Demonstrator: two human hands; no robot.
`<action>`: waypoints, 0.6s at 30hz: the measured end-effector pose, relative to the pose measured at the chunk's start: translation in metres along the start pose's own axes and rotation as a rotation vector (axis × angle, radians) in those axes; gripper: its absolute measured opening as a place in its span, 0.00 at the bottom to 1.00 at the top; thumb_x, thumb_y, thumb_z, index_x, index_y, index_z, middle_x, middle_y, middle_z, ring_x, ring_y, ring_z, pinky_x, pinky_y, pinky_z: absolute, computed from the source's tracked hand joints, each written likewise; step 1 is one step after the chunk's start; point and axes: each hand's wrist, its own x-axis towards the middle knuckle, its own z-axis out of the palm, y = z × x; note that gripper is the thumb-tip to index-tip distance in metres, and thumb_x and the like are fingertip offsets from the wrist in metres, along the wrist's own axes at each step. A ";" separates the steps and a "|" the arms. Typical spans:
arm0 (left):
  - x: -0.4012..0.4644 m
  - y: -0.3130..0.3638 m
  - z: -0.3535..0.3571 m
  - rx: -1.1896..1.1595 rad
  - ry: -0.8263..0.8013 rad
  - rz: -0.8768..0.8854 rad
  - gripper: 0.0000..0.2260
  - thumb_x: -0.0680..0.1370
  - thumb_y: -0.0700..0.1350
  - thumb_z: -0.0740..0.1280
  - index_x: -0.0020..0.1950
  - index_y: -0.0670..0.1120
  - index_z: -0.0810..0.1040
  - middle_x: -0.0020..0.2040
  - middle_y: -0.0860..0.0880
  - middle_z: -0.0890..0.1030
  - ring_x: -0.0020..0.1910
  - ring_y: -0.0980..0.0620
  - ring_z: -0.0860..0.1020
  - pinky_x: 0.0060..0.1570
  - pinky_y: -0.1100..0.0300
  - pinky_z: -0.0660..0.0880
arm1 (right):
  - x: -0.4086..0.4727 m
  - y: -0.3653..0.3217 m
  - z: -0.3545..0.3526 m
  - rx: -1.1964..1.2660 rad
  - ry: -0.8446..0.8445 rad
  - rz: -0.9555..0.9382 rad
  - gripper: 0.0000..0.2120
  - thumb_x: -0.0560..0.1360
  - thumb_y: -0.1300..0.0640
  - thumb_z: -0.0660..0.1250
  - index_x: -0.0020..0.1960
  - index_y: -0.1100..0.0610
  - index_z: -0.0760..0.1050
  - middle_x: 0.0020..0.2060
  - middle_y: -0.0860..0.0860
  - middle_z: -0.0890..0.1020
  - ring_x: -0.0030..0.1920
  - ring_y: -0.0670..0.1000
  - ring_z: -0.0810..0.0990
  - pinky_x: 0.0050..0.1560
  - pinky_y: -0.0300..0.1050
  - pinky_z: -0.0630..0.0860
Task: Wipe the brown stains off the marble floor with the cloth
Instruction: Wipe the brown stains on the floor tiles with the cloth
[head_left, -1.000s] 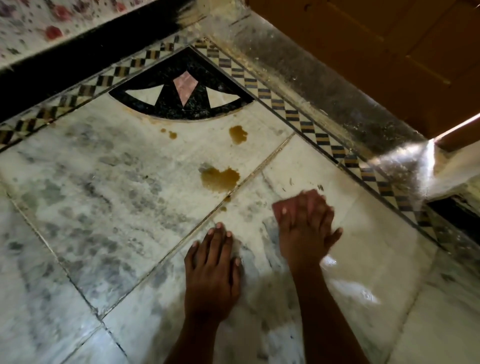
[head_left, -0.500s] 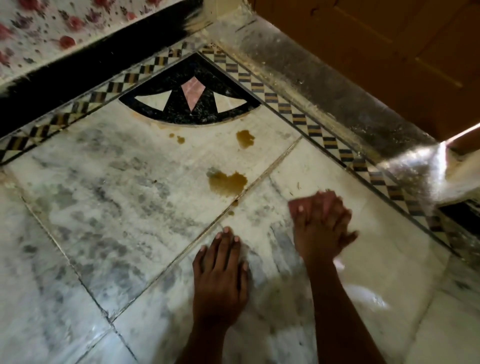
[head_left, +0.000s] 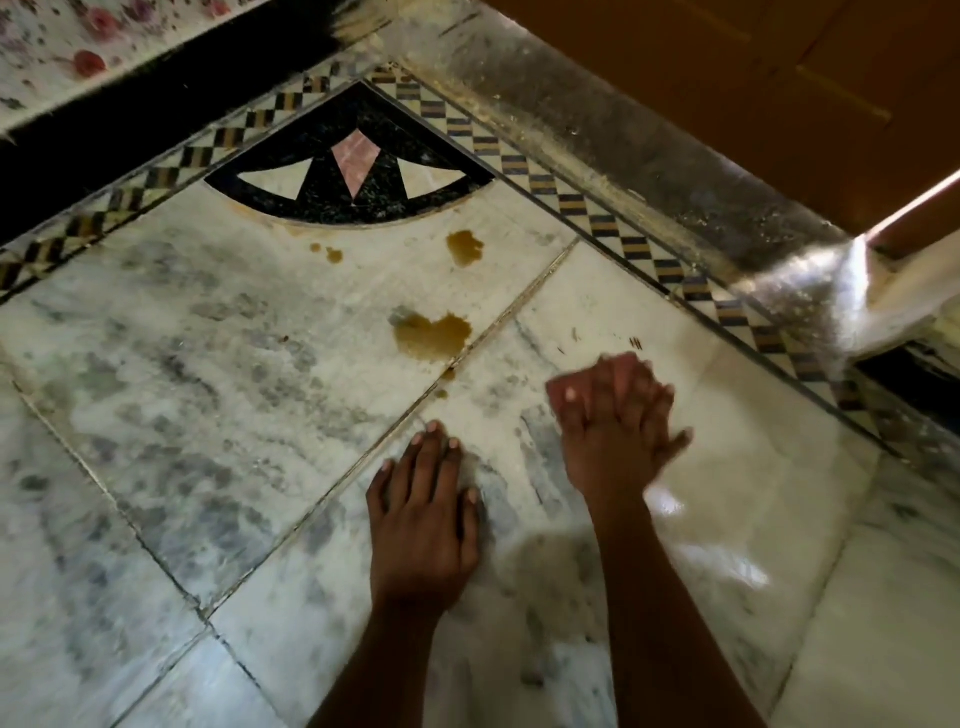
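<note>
The left hand lies spread flat on the marble floor, likely as a brace. The right hand, fingers together, presses a pinkish cloth down just short of the largest brown stain; smaller stains remain near the inlaid corner.

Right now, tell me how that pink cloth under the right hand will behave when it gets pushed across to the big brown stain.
The pink cloth looks soft and limp: it lies flattened under the right hand, so it will likely bunch or fold rather than slide stiffly. The marble floor looks glossy there, so it should glide easily. On the large brown stain, it will probably soak and smear.
</note>
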 end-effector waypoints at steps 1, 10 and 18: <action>0.000 0.000 0.001 -0.005 0.000 -0.004 0.25 0.83 0.54 0.62 0.79 0.48 0.72 0.84 0.47 0.67 0.81 0.46 0.67 0.77 0.42 0.63 | 0.016 -0.019 0.000 0.023 -0.020 -0.005 0.33 0.84 0.31 0.43 0.84 0.37 0.35 0.86 0.54 0.37 0.85 0.62 0.35 0.79 0.75 0.37; -0.007 -0.008 -0.007 -0.102 0.118 -0.188 0.28 0.81 0.50 0.59 0.81 0.42 0.69 0.83 0.42 0.68 0.80 0.41 0.69 0.75 0.40 0.68 | -0.047 -0.032 0.021 -0.077 0.006 -0.497 0.32 0.82 0.32 0.46 0.85 0.35 0.48 0.87 0.45 0.44 0.86 0.57 0.40 0.80 0.71 0.34; 0.038 -0.111 -0.029 0.005 0.103 -0.175 0.30 0.80 0.54 0.58 0.80 0.43 0.70 0.82 0.41 0.69 0.80 0.38 0.68 0.73 0.38 0.69 | -0.014 -0.120 0.034 0.102 0.013 -0.069 0.35 0.85 0.37 0.45 0.87 0.49 0.40 0.85 0.58 0.37 0.84 0.65 0.34 0.80 0.73 0.36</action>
